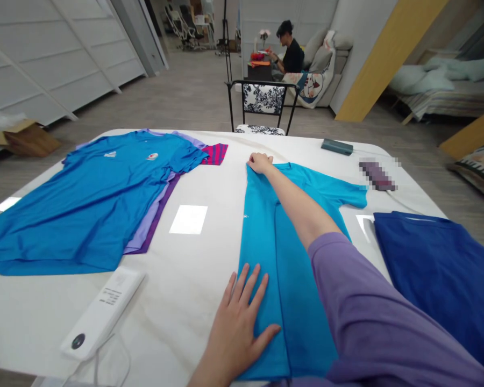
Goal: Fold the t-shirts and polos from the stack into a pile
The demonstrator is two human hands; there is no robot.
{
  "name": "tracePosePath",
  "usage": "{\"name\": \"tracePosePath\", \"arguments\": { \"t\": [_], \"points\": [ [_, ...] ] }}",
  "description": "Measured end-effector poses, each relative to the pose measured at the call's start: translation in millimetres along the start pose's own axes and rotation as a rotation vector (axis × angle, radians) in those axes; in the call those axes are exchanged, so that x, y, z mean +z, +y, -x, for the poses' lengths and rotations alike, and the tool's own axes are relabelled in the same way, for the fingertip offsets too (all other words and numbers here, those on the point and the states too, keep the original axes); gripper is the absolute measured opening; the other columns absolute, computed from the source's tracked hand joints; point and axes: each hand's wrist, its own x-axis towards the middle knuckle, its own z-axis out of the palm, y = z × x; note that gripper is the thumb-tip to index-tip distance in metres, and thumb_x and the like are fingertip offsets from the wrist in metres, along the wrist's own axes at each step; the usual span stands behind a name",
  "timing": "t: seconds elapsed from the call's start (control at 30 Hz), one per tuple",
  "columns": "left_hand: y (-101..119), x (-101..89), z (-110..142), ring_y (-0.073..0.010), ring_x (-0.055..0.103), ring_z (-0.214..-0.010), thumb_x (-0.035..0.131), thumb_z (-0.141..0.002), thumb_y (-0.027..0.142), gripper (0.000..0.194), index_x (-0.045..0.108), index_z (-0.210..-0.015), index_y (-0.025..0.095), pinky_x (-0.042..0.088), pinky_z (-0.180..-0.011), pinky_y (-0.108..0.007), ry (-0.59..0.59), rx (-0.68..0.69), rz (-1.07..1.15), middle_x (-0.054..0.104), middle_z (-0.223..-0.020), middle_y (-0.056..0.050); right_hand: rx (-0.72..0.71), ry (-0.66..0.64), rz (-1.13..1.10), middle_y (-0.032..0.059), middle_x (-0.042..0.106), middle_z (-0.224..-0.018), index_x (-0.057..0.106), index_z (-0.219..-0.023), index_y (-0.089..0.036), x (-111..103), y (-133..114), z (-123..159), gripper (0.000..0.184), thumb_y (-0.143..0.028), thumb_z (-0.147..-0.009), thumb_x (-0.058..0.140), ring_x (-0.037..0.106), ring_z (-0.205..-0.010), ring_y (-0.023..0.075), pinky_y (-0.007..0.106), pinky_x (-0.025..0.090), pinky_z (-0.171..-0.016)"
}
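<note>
A turquoise T-shirt (282,252) lies on the white table (193,258), its left side folded over into a long straight edge. My left hand (237,322) lies flat and open with fingers spread, pressing the near left edge of that shirt. My right hand (260,162) reaches across to the shirt's far left corner, fingers curled down onto the fabric there. One sleeve of the shirt still sticks out to the right.
A stack of shirts with a blue one (89,199) on top lies at the left. A dark blue garment (443,274) lies at the right. A white device (100,314) sits near the front edge. A dark case (337,146), a chair (262,105) and a seated person (288,54) are beyond.
</note>
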Motion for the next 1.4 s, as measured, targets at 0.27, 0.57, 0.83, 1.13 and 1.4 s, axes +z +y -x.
{"name": "tracePosePath", "arguments": {
  "t": [0.27, 0.57, 0.83, 1.13, 1.4],
  "points": [
    [7, -2.4, 5, -0.0493, 0.024, -0.178, 0.068, -0.101, 0.078, 0.106, 0.026, -0.187, 0.033, 0.043, -0.131, -0.075, 0.005, -0.077, 0.021, 0.024, -0.193, -0.012, -0.052, 0.185, -0.013, 0.0242, 0.056, -0.163, 0.059, -0.148, -0.010, 9, -18, 5, 0.040, -0.030, -0.121, 0.037, 0.046, -0.153, 0.0403, 0.066, 0.030, -0.131],
    [26, 1.1, 26, -0.0425, 0.019, -0.180, 0.067, -0.104, 0.074, 0.099, 0.033, -0.186, 0.030, 0.028, -0.144, -0.062, -0.020, -0.090, 0.055, 0.020, -0.194, -0.008, -0.505, -0.046, 0.068, 0.0161, 0.036, -0.188, 0.047, -0.176, -0.017, 14, -8, 271, 0.084, -0.074, -0.115, 0.043, 0.029, -0.177, 0.0376, 0.060, 0.016, -0.148],
    [36, 4.6, 33, -0.0411, 0.004, -0.183, 0.057, -0.109, 0.075, 0.094, 0.033, -0.186, 0.026, 0.009, -0.147, -0.065, -0.117, -0.087, 0.043, 0.010, -0.196, -0.011, -0.310, -0.003, -0.042, 0.0148, 0.033, -0.189, 0.032, -0.184, -0.020, 4, 42, 362, 0.091, -0.078, -0.114, 0.042, 0.028, -0.177, 0.0390, 0.063, 0.017, -0.147],
    [53, -25.5, -50, -0.0391, 0.066, -0.145, 0.055, -0.113, 0.064, 0.065, 0.059, -0.162, 0.021, 0.043, -0.128, -0.060, -0.008, -0.110, 0.103, 0.066, -0.156, -0.020, 0.257, 0.069, -0.129, 0.0139, 0.083, -0.119, 0.074, -0.134, -0.019, -112, 167, 583, 0.051, -0.064, -0.109, 0.067, 0.078, -0.105, 0.0323, 0.048, 0.062, -0.101],
    [218, 4.7, -134, -0.0264, 0.078, -0.114, 0.056, -0.116, 0.040, 0.037, 0.067, -0.150, 0.031, 0.057, -0.092, -0.040, -0.440, 0.496, 0.216, 0.080, -0.133, -0.006, 0.328, 0.242, -0.315, 0.0110, 0.082, -0.132, 0.071, -0.136, -0.023, -103, 232, 551, 0.036, -0.049, -0.116, 0.055, 0.079, -0.111, 0.0274, 0.041, 0.063, -0.099]
  ]
}}
